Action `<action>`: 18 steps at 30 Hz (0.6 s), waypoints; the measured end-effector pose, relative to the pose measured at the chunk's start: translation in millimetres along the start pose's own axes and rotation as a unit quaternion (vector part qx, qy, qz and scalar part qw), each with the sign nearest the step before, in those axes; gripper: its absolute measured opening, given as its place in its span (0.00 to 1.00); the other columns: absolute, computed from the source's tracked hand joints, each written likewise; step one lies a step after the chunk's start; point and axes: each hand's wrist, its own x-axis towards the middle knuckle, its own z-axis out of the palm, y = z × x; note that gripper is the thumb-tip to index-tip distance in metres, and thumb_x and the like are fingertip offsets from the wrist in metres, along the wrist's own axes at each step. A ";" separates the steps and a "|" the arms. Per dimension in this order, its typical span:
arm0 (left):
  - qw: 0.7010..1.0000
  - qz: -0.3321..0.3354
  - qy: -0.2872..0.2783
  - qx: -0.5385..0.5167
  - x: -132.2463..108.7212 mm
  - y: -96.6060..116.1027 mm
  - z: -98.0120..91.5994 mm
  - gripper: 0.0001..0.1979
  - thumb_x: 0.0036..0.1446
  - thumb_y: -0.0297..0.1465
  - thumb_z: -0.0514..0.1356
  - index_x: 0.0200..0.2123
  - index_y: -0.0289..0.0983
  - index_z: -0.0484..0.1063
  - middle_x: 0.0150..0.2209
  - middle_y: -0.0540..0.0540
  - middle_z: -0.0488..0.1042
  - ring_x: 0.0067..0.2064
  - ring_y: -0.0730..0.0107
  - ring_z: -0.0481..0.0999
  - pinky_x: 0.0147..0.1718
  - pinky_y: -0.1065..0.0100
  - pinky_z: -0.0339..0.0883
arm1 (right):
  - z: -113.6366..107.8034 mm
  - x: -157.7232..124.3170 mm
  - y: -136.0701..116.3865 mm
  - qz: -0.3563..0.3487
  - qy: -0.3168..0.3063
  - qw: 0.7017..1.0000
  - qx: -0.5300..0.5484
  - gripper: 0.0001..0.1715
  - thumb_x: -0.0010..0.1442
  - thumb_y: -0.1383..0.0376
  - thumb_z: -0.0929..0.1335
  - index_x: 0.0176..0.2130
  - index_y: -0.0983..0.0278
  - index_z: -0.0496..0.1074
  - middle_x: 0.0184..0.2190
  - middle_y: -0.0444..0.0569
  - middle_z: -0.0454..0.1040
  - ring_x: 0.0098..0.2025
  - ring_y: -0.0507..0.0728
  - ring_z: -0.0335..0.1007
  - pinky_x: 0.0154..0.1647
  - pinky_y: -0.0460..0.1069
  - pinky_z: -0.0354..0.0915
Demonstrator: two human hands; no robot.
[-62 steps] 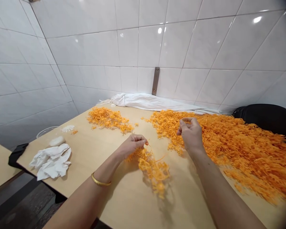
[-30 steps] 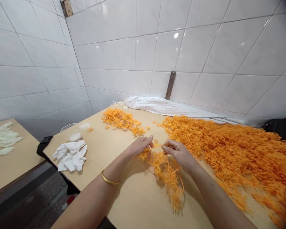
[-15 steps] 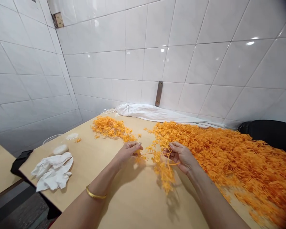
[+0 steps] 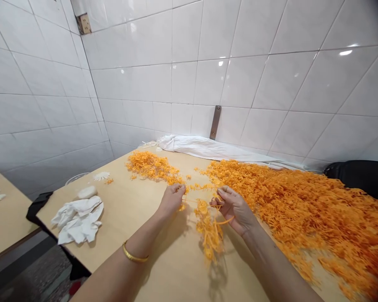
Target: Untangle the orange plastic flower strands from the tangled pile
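White glazed wall tiles (image 4: 189,63) form a corner, with a metal strap (image 4: 215,122) low down. A white cloth (image 4: 208,150) lies along the wall. Crumpled white fabric (image 4: 78,220) sits near a pale lump (image 4: 87,192), possibly cotton, and a glass bowl (image 4: 74,178). A black padded object (image 4: 359,176) shows at right.

No words, labels, brands, numbers or signs can be read anywhere in this view.
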 end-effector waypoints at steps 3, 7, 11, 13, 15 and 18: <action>0.999 0.028 -0.027 0.007 0.2 0.3 -2.1 0.17 0.48 0.40 0.53 0.17 0.37 0.53 0.14 0.57 0.46 0.15 0.83 0.45 0.14 0.77 0.41 | 4.6 -1.9 -0.2 0.057 -0.010 0.996 -0.068 0.12 0.41 0.65 0.73 0.24 0.66 0.66 0.19 0.39 0.64 0.17 0.45 0.59 0.24 0.44 0.63; 0.998 0.040 -0.044 0.005 -2.5 1.8 -2.0 0.19 0.49 0.46 0.50 0.19 0.37 0.56 0.15 0.57 0.44 0.16 0.82 0.44 0.15 0.76 0.41 | -3.7 2.9 -0.7 0.034 0.116 0.991 -0.053 0.11 0.44 0.66 0.70 0.22 0.64 0.62 0.12 0.38 0.61 0.15 0.47 0.60 0.22 0.44 0.63; 0.996 0.004 -0.077 0.050 -4.2 -0.4 -2.4 0.19 0.47 0.47 0.52 0.21 0.37 0.60 0.14 0.57 0.47 0.15 0.81 0.47 0.15 0.75 0.44 | -15.8 8.0 -2.9 -0.012 0.185 0.983 -0.013 0.10 0.46 0.68 0.66 0.22 0.62 0.57 0.11 0.38 0.62 0.18 0.48 0.64 0.25 0.44 0.64; 0.986 -0.004 -0.102 0.130 -3.4 -4.5 -2.8 0.16 0.46 0.44 0.54 0.21 0.36 0.63 0.14 0.55 0.53 0.16 0.79 0.53 0.16 0.74 0.47 | -17.1 7.8 -2.2 -0.012 0.182 0.983 -0.013 0.09 0.45 0.68 0.66 0.22 0.62 0.57 0.12 0.39 0.63 0.18 0.49 0.64 0.24 0.44 0.64; 0.972 0.035 -0.074 0.220 -2.1 -7.8 -2.8 0.11 0.46 0.39 0.56 0.23 0.36 0.66 0.16 0.52 0.60 0.19 0.75 0.59 0.19 0.72 0.52 | -15.3 6.6 0.5 -0.014 0.173 0.985 -0.014 0.10 0.44 0.69 0.66 0.23 0.62 0.58 0.11 0.39 0.63 0.17 0.49 0.63 0.23 0.45 0.64; 0.943 0.183 0.053 0.273 -3.2 -6.1 -2.2 0.06 0.47 0.31 0.54 0.28 0.36 0.70 0.26 0.46 0.67 0.29 0.70 0.65 0.28 0.70 0.57 | -9.8 5.2 8.0 -0.018 0.157 0.987 -0.033 0.12 0.43 0.67 0.68 0.27 0.62 0.59 0.13 0.37 0.63 0.17 0.49 0.63 0.24 0.46 0.63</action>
